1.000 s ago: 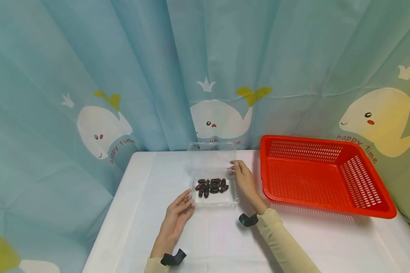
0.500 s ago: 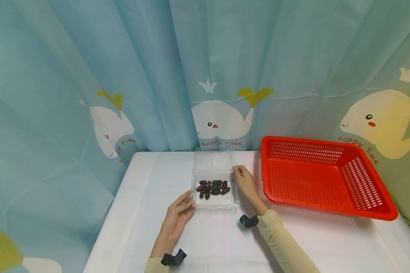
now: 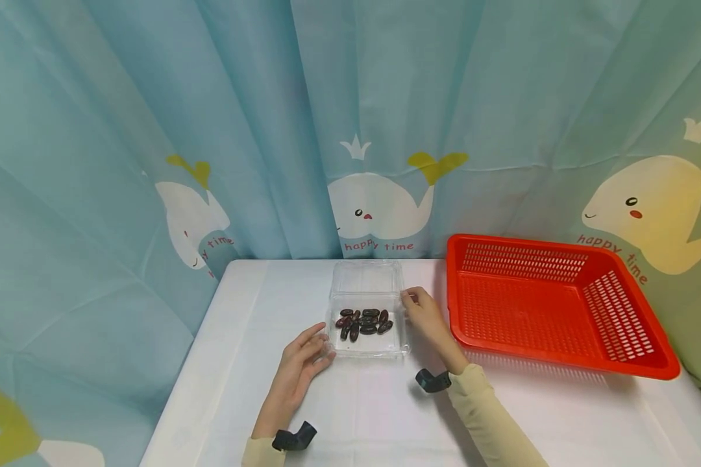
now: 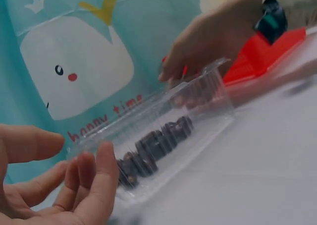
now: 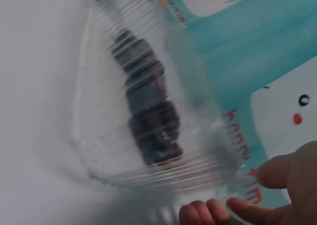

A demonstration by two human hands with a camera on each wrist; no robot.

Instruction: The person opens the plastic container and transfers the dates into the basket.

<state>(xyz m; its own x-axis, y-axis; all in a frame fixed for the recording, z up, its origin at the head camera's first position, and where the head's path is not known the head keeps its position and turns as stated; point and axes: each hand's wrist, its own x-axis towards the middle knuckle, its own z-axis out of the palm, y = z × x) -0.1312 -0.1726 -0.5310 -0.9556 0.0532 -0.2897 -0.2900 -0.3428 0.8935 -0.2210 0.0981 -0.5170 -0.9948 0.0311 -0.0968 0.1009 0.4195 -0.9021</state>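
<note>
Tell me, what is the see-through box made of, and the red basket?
The see-through box looks like thin, glossy clear plastic: dark pieces show through its walls. The red basket looks like stiff, shiny moulded plastic, with rows of slots.

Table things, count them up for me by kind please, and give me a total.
Clear plastic box: 1
Dark dates in it: too bunched to count exactly, taken as 1 pile
Red basket: 1
Hands: 2, the left hand beside the box's near corner, the right hand at its right edge
Total: 5
</note>
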